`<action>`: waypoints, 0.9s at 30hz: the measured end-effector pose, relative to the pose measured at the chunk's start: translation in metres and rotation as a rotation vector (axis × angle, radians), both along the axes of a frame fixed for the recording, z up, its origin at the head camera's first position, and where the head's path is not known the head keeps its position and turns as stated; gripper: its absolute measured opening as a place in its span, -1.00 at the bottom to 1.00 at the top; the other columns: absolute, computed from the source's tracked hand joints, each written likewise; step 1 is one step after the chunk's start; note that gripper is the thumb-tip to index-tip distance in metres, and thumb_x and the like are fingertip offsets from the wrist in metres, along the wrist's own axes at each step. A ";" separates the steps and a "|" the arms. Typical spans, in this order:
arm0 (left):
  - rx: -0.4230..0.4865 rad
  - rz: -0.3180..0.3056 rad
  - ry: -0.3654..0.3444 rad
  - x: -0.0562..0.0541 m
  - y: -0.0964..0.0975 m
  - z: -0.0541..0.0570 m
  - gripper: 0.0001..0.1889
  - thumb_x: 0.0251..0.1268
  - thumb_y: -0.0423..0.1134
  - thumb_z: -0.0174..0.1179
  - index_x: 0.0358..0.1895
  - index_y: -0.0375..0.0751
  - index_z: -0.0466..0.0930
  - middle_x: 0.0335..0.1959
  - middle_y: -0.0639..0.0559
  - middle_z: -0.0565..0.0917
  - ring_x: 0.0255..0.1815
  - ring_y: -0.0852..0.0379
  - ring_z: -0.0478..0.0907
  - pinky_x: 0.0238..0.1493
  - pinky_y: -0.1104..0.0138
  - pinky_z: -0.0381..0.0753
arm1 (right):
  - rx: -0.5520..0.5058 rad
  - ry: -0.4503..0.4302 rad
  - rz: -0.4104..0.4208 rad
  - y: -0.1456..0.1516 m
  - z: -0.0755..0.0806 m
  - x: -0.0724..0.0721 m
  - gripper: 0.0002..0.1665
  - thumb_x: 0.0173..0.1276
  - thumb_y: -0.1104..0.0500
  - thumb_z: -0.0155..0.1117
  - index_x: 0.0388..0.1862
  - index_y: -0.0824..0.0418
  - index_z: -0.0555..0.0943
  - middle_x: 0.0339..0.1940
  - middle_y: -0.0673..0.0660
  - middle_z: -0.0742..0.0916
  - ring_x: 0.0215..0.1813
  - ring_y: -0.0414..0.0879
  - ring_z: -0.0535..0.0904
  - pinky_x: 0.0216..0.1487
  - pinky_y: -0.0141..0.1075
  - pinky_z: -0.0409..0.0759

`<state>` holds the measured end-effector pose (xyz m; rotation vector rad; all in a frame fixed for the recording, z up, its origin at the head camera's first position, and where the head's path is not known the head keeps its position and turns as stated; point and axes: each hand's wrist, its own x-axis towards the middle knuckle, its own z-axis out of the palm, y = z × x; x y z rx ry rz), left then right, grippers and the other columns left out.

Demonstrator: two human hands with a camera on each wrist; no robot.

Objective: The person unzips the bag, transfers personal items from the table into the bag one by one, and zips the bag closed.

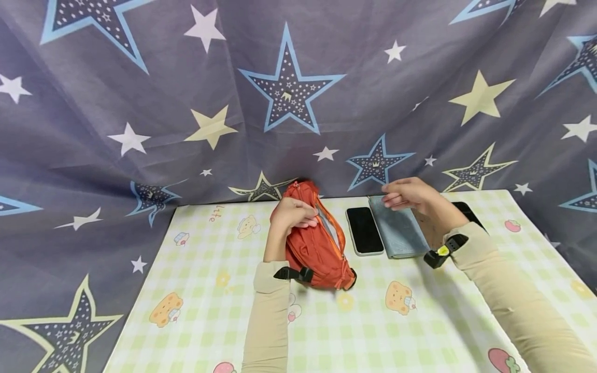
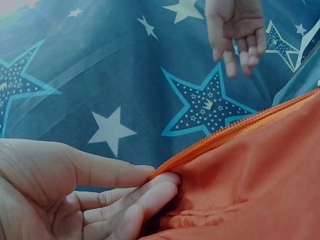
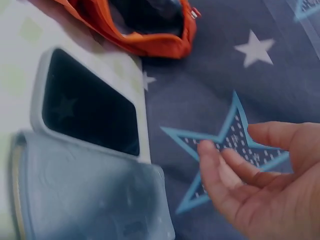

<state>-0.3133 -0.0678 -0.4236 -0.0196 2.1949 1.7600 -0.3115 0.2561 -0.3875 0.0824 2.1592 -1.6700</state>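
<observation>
A red-orange zippered bag (image 1: pixel 310 254) lies on the table with its long zip undone, showing a grey lining. At its zip edge (image 2: pixel 210 142), my left hand (image 1: pixel 294 213) pinches the fabric between thumb and fingers. My right hand (image 1: pixel 410 192) is over the far end of a blue-grey notebook (image 1: pixel 401 233), fingers loosely bent and holding nothing. Between bag and notebook lies a phone (image 1: pixel 365 231) in a pale case, its dark screen up. In the right wrist view, the phone (image 3: pixel 90 105) sits against the notebook cover (image 3: pixel 95 190), and the bag's opening (image 3: pixel 150 20) shows above.
A dark flat object (image 1: pixel 468 213) lies right of the notebook, partly behind my right forearm. The table (image 1: pixel 196 321) has a green checked cloth with cartoon prints. A dark star-patterned curtain (image 1: pixel 154 93) hangs right behind the table's far edge.
</observation>
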 end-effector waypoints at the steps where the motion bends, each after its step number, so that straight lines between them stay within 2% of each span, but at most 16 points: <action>1: 0.005 -0.001 0.005 0.000 0.000 0.000 -0.84 0.28 -0.44 0.35 -0.14 -0.47 0.76 -0.65 0.02 0.71 -0.63 0.24 0.70 -0.60 0.54 0.62 | -0.001 -0.011 -0.016 0.005 0.001 0.000 -0.45 0.62 0.13 0.05 0.38 0.49 0.31 -0.45 -0.13 0.80 -0.30 -0.30 0.76 -0.12 -0.39 0.75; 3: 0.016 -0.004 0.019 0.000 0.000 -0.001 -0.85 0.28 -0.43 0.34 -0.16 -0.48 0.76 -0.66 0.02 0.71 -0.63 0.23 0.70 -0.60 0.53 0.62 | -0.006 -0.036 -0.044 0.015 0.003 -0.001 -0.53 0.63 0.11 0.06 0.30 0.42 0.36 -0.46 -0.14 0.79 -0.31 -0.32 0.75 -0.13 -0.41 0.74; 7: 0.034 -0.006 0.033 0.001 -0.001 -0.001 -0.85 0.30 -0.44 0.33 -0.17 -0.50 0.74 -0.67 0.00 0.71 -0.64 0.22 0.70 -0.61 0.53 0.60 | 0.000 -0.091 -0.095 0.031 0.003 0.001 -0.79 0.62 0.09 0.06 0.03 0.22 0.46 -0.51 -0.16 0.77 -0.36 -0.34 0.73 -0.15 -0.43 0.73; 9: 0.032 -0.006 0.028 0.001 -0.001 -0.002 -0.85 0.30 -0.43 0.32 -0.16 -0.50 0.74 -0.66 0.01 0.71 -0.64 0.23 0.69 -0.61 0.53 0.60 | 0.018 -0.109 -0.118 0.037 0.001 0.002 -0.83 0.62 0.07 0.07 -0.06 0.16 0.48 -0.53 -0.17 0.76 -0.38 -0.34 0.72 -0.15 -0.42 0.73; 13: 0.022 0.000 0.013 0.001 -0.001 -0.002 -0.85 0.31 -0.43 0.32 -0.15 -0.49 0.75 -0.66 0.01 0.71 -0.64 0.24 0.69 -0.61 0.54 0.60 | 0.097 -0.129 -0.134 0.047 -0.007 0.005 -0.74 0.60 0.04 0.07 0.03 0.20 0.48 -0.48 -0.17 0.70 -0.36 -0.32 0.68 0.02 -0.31 0.70; 18: 0.020 0.005 0.020 0.002 -0.002 -0.002 -0.84 0.30 -0.44 0.33 -0.14 -0.49 0.75 -0.65 0.00 0.72 -0.64 0.24 0.69 -0.62 0.54 0.60 | 0.175 -0.165 -0.131 0.058 -0.020 0.006 -0.50 0.58 0.01 0.06 0.27 0.34 0.37 -0.28 -0.03 0.65 -0.19 -0.20 0.64 0.25 -0.14 0.62; 21: 0.024 0.005 0.032 0.003 -0.001 -0.002 -0.85 0.30 -0.43 0.33 -0.15 -0.48 0.75 -0.64 -0.01 0.73 -0.64 0.24 0.69 -0.62 0.54 0.60 | 0.190 -0.184 -0.115 0.062 -0.026 0.006 -0.47 0.59 0.01 0.04 0.30 0.37 0.35 -0.20 0.03 0.64 -0.12 -0.15 0.62 0.33 -0.07 0.56; 23: 0.025 0.006 0.034 0.003 -0.001 -0.002 -0.85 0.30 -0.44 0.33 -0.15 -0.48 0.75 -0.64 -0.01 0.73 -0.64 0.24 0.69 -0.62 0.54 0.60 | 0.180 -0.196 -0.098 0.064 -0.030 0.007 -0.57 0.59 0.02 0.02 0.22 0.31 0.41 -0.21 0.02 0.64 -0.10 -0.14 0.61 0.33 -0.07 0.54; 27: 0.024 0.011 0.025 0.003 -0.001 -0.002 -0.85 0.30 -0.45 0.33 -0.14 -0.49 0.75 -0.65 0.00 0.72 -0.64 0.24 0.69 -0.62 0.55 0.59 | 0.164 -0.213 -0.055 0.064 -0.036 0.008 -0.83 0.58 0.08 -0.03 -0.08 0.11 0.47 -0.27 -0.06 0.62 -0.11 -0.16 0.56 0.27 -0.13 0.51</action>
